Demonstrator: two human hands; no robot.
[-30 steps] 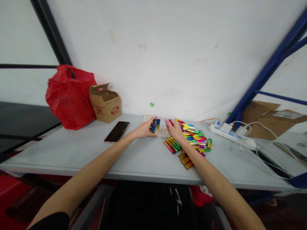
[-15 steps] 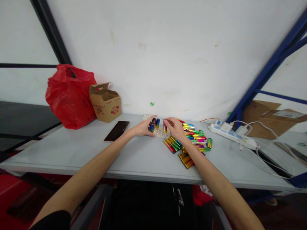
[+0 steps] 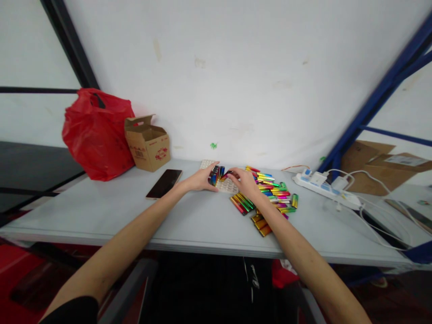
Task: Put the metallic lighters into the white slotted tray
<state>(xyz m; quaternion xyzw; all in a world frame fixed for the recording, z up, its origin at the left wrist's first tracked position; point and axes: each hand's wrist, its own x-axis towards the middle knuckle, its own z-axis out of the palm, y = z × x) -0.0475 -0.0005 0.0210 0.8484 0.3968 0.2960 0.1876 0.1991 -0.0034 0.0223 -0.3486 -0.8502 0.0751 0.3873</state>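
A white holder tray (image 3: 227, 186) with round holes lies on the grey table (image 3: 189, 220), with a few colourful batteries (image 3: 216, 174) standing upright in it. My left hand (image 3: 200, 180) rests on the tray's left side, fingers curled around its edge beside the standing batteries. My right hand (image 3: 243, 180) pinches a battery (image 3: 227, 173) and holds it tilted over the tray, next to the standing ones. A loose pile of shiny multicoloured batteries (image 3: 270, 192) lies on the table just right of my right hand.
A dark phone (image 3: 164, 183) lies left of the tray. A small cardboard box (image 3: 147, 142) and a red plastic bag (image 3: 96, 133) stand at the back left. A white power strip (image 3: 324, 188) with cables is on the right, beside a blue metal frame (image 3: 378, 96).
My right hand picked a battery from the pile and carried it left over the tray, towards the standing batteries. The left hand stayed on the tray.
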